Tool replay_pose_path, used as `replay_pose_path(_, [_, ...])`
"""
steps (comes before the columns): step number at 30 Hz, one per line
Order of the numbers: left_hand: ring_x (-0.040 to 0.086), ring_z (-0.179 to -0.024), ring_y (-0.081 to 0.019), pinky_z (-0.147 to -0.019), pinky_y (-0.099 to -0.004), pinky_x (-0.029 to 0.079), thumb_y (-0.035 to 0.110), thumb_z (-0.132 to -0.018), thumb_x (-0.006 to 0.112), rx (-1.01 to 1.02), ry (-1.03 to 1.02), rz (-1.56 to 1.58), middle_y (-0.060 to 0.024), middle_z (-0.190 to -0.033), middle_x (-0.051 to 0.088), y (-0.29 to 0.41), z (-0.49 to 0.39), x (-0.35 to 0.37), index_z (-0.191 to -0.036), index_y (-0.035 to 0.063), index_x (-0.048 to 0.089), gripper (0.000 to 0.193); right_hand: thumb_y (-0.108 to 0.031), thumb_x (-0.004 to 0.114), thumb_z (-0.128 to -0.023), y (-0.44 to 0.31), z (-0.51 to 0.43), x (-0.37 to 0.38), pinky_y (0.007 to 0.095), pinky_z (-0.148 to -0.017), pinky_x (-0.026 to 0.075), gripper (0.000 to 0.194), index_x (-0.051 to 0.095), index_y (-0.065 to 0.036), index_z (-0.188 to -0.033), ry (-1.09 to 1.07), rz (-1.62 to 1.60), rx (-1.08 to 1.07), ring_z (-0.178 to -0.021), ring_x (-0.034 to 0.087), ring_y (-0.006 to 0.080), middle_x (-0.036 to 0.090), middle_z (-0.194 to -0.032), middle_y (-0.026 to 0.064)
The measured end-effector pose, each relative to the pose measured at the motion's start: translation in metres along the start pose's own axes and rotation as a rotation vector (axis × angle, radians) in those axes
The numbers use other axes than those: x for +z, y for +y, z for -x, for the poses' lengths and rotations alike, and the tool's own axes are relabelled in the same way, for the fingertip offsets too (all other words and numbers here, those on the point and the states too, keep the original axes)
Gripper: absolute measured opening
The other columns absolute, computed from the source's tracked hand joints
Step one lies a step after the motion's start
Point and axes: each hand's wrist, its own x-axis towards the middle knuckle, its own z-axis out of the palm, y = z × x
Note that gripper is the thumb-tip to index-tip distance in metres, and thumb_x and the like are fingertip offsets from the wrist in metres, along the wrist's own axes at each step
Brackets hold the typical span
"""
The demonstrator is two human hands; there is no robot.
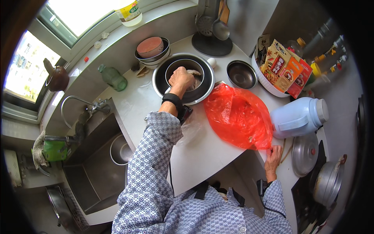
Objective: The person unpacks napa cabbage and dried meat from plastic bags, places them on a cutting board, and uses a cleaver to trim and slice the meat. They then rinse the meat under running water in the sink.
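My left hand (181,79) reaches down into a small metal pot (170,68), its fingers curled; whether they grip anything is hidden. Beside the fingers lies a greyish-brown lump of food (195,77), partly covered by the hand. The pot sits inside a wide steel basin (211,87) on the counter. At the counter's front corner, my right hand (272,159) pinches the edge of a red plastic bag (238,117). The bag is spread between the basin and a pale blue thermos jug (295,117). A crumpled clear plastic bag (191,128) lies under my left forearm.
An egg (211,62) and a dark bowl (242,74) stand behind the red bag. Stacked bowls (152,49) and a green glass bottle (113,78) are left of the basin. The sink (96,175) is left; a pot lid (305,155) and pot (327,182) are right.
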Motion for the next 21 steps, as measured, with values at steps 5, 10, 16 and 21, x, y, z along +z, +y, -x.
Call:
replay_pose_path(5, [0.068,-0.11,-0.0392,-0.094,-0.0432,0.053,0.023,-0.078,0.071,0.005,0.059,0.037,-0.0245,-0.114,0.071,0.001,0.002,-0.004,-0.109,-0.0014,0.074,0.039,-0.026,0.058,-0.097,0.0,0.0,-0.001,0.0474,-0.083,0.038,0.027,0.05,-0.002,-0.087,-0.009,-0.009,0.025,-0.091,0.048,0.037,0.046,-0.091,0.0156])
replay_pose_path(10, [0.071,-0.103,-0.0395,-0.089,-0.044,0.055,0.026,-0.075,0.073,0.024,0.065,0.094,-0.0263,-0.106,0.073,-0.001,0.0,-0.01,-0.102,-0.005,0.075,0.04,-0.026,0.058,-0.097,0.0,0.001,0.0,0.0466,-0.083,0.038,0.026,0.051,-0.002,-0.087,-0.003,0.0,0.026,-0.092,0.048,0.0364,0.046,-0.091,0.0154])
replay_pose_path(16, [0.072,-0.097,-0.0388,-0.085,-0.0439,0.055,0.025,-0.073,0.075,0.074,0.077,0.161,-0.0272,-0.096,0.073,-0.005,0.0,-0.019,-0.094,-0.0087,0.074,0.04,-0.024,0.058,-0.097,-0.001,0.0,-0.002,0.0456,-0.083,0.039,0.025,0.052,-0.002,-0.088,-0.009,-0.009,0.037,-0.092,0.049,0.0354,0.047,-0.091,0.015])
replay_pose_path(21, [0.072,-0.09,-0.0335,-0.081,-0.0397,0.054,0.014,-0.067,0.075,0.068,0.111,0.287,-0.0285,-0.094,0.072,-0.005,0.006,-0.026,-0.094,-0.0176,0.069,0.042,-0.023,0.059,-0.096,-0.001,0.0,-0.002,0.0452,-0.084,0.039,0.024,0.052,-0.002,-0.088,-0.024,-0.028,0.057,-0.091,0.049,0.0349,0.047,-0.091,0.0145])
